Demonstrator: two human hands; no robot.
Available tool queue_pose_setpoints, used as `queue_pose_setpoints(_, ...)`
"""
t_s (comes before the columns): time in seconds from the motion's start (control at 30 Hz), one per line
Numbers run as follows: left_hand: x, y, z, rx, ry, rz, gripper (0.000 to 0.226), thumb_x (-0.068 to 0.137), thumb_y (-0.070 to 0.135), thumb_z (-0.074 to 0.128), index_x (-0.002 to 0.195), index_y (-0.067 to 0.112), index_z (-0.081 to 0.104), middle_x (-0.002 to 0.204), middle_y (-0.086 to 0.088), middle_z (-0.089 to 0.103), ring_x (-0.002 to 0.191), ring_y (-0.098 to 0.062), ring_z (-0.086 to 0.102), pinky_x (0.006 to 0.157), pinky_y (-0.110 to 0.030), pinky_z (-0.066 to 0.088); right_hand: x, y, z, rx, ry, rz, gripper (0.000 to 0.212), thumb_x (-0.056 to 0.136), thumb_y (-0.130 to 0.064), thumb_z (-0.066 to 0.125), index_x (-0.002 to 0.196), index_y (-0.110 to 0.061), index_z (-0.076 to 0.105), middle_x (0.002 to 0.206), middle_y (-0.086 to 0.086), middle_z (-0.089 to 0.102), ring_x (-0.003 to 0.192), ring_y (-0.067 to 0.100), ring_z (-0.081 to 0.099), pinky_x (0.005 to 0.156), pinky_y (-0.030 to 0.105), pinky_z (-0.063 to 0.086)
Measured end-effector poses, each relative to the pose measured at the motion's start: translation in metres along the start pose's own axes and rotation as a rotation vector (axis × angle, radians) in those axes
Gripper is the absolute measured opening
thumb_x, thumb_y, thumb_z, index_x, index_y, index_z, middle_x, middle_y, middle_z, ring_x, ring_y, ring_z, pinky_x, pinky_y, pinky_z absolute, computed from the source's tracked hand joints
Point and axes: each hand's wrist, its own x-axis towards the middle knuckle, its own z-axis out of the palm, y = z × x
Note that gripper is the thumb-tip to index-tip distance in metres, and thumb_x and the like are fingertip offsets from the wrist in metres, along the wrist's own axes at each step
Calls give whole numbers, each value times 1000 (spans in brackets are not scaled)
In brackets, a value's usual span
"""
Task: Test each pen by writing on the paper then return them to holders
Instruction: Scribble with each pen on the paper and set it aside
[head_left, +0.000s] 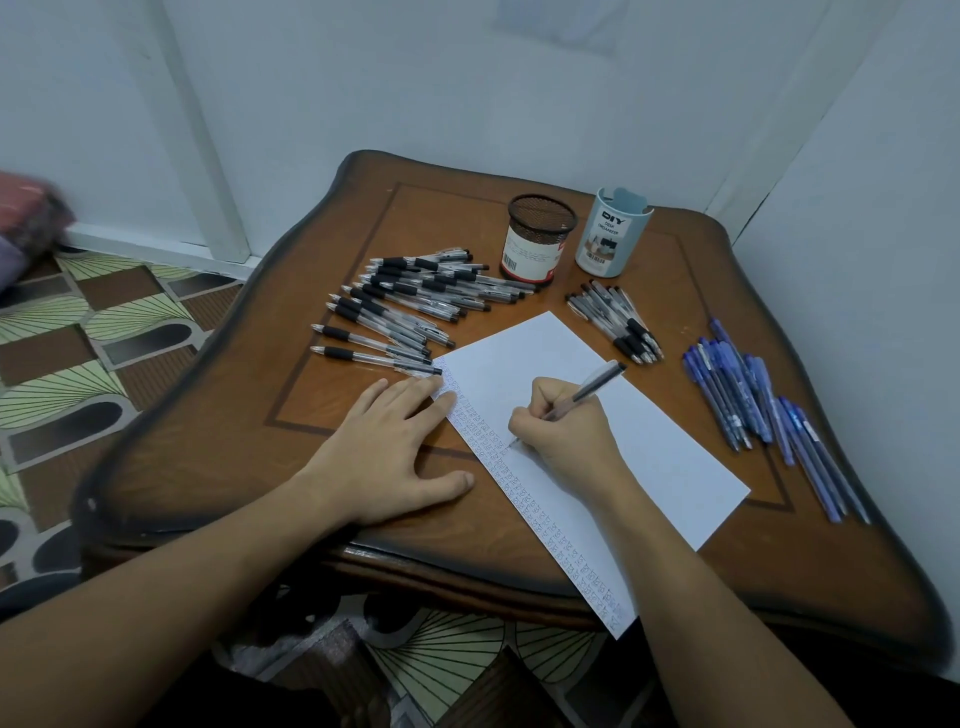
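A white sheet of paper (613, 415) lies slanted on the wooden table (363, 415), with a column of small marks along its left edge. My right hand (566, 431) grips a clear black-capped pen (589, 389), its tip touching the paper beside the marks. My left hand (389, 447) lies flat, fingers spread, pressing the paper's upper left corner and the table. A black mesh holder (540, 239) and a pale blue holder (613, 234) stand at the back, both without visible pens.
Several clear black-grip pens (410, 306) lie piled left of the paper. A smaller bunch of the same pens (618, 319) lies right of the holders. Several blue pens (763, 410) lie near the table's right edge. Walls close the back and right; patterned floor lies left.
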Motion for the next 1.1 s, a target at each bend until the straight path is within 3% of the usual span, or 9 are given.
queue_pose_setpoints(0.1, -1, 1, 0, 1, -4, 3, 104, 68, 87, 11, 155, 30, 15, 163, 5, 8, 148, -12, 4, 115, -29, -11, 6, 1, -4, 166, 70, 40, 43, 85, 9, 59, 57, -15, 37, 49, -5, 36, 46, 6, 42, 52, 27, 37)
queue_pose_setpoints(0.17, -1, 0, 0, 2, -2, 4, 104, 68, 87, 11, 155, 30, 15, 163, 6, 8, 148, -11, 4, 115, -29, -12, 8, -1, -7, 213, 85, 79, 36, 91, 3, 56, 60, -10, 42, 50, -2, 46, 49, 8, 46, 54, 26, 39)
queue_pose_setpoints(0.27, 0, -1, 2, -14, 7, 8, 102, 70, 87, 15, 155, 29, 17, 163, 4, 10, 149, -12, 5, 115, -28, -12, 8, -8, -12, 264, 80, 144, 35, 103, -20, 48, 71, -6, 49, 49, 4, 49, 48, 13, 43, 53, 28, 37)
queue_pose_setpoints(0.4, 0, -1, 1, -17, 5, 8, 103, 70, 87, 14, 155, 29, 16, 163, 4, 9, 149, -13, 4, 116, -30, -12, 10, -17, -13, 257, 41, 222, 44, 105, -50, 26, 113, -18, 55, 47, 2, 45, 41, 12, 39, 46, 27, 32)
queue_pose_setpoints(0.53, -1, -1, 1, -3, 0, 4, 103, 70, 87, 12, 155, 30, 12, 163, 6, 6, 149, -11, 1, 117, -31, -12, 13, -20, -12, 208, 16, 223, 42, 107, -44, 26, 115, -19, 59, 47, 3, 45, 42, 12, 40, 47, 27, 35)
queue_pose_setpoints(0.73, -1, -1, -1, 2, -18, 6, 99, 75, 87, 17, 156, 31, 9, 164, 7, 2, 149, -10, -2, 115, -29, -15, 21, -29, -16, 293, 47, 271, 25, 107, -35, 41, 111, -17, 58, 49, 2, 44, 43, 16, 35, 43, 27, 28)
queue_pose_setpoints(0.83, -1, 0, -4, -20, -18, -2, 101, 72, 87, 14, 156, 31, 8, 164, 7, 1, 149, -10, -3, 115, -28, -16, 39, -39, -32, 150, 46, 305, 22, 104, -33, 48, 106, -18, 64, 58, 1, 47, 47, 14, 37, 44, 24, 27)
queue_pose_setpoints(0.93, -2, 1, -5, -16, -26, -5, 104, 68, 86, 11, 156, 32, 5, 164, 8, -2, 148, -9, -5, 117, -29, -16, 73, -42, -59, -299, 119, 184, 24, 102, -30, 52, 93, -11, 63, 69, 4, 53, 54, 15, 42, 48, 26, 32)
queue_pose_setpoints(1.1, -2, -1, -3, -51, 4, -3, 106, 65, 89, 10, 156, 32, 6, 163, 9, 0, 148, -8, -4, 115, -28, -19, 119, -37, -97, -825, 209, 106, 23, 99, -12, 50, 116, -9, 65, 105, 13, 66, 92, 28, 55, 74, 34, 41)
